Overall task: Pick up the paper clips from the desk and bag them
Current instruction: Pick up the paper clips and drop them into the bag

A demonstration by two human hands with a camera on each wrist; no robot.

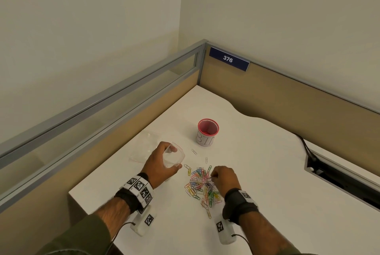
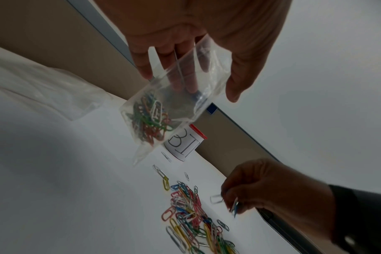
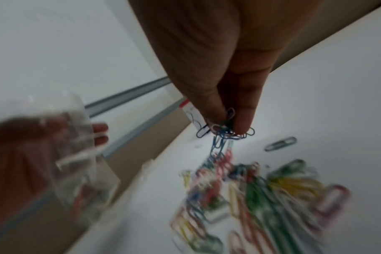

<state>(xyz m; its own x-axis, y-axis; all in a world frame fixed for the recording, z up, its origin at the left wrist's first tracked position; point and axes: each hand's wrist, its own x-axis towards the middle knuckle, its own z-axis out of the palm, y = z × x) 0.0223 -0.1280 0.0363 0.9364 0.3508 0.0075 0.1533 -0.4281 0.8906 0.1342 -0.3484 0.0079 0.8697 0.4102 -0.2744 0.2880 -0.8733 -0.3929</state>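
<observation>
The left hand [image 1: 162,164] held a small clear plastic bag [image 2: 174,104] above the white table [image 1: 267,172], its fingers [image 2: 141,63] and thumb curled round the bag's mouth and keeping it spread open; a bunch of coloured paper clips already lay in the bag's bottom corner. The right hand [image 1: 225,178] hovered just over the heap of loose paper clips [image 1: 200,187] that lay on the table between the two hands, its fingers [image 3: 246,110] and thumb pinched together on a small tangled cluster of clips [image 3: 223,130], mostly blue and white, with a few dangling down towards the heap. Several stray clips lay apart from the heap, towards a red-rimmed cup [image 1: 207,132] with a handwritten paper label that stood further back on the table. A second clear bag [image 1: 144,147] lay flat on the table behind the left hand, near the partition. A blue plate [image 1: 229,58] reading 376 was fixed at the partition's corner.
</observation>
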